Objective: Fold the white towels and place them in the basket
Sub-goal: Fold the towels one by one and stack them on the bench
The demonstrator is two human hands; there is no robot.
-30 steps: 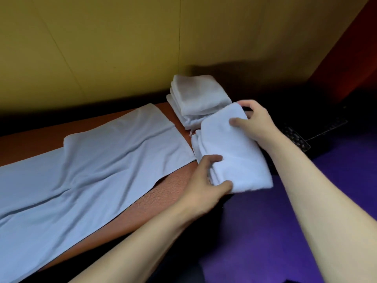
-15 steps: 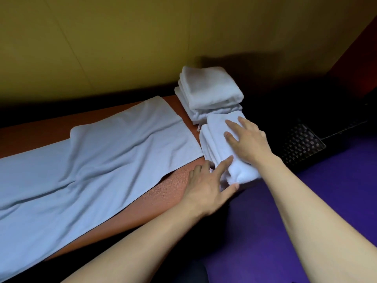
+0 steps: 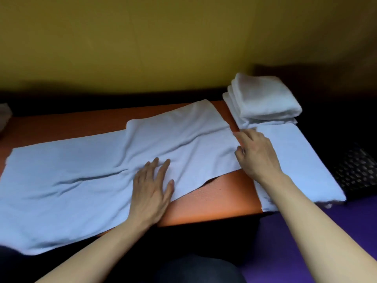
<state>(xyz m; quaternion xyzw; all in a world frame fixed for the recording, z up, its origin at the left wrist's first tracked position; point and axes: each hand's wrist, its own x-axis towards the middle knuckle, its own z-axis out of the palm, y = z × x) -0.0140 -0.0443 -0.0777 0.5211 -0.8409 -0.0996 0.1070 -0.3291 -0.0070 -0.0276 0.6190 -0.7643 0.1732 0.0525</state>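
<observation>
Left hand (image 3: 152, 187) lies flat, fingers straight, pressing the spread white towel (image 3: 81, 180) on the orange counter (image 3: 214, 203). Right hand (image 3: 257, 156), fingers curled, pinches that towel's right edge. Folded towel (image 3: 299, 160) just right of it; stack of folded towels (image 3: 263, 101) beyond.

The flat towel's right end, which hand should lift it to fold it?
Probably the right hand: its fingers already sit at the flat towel's right edge. The left hand lies flat mid-towel, better for pinning.
</observation>
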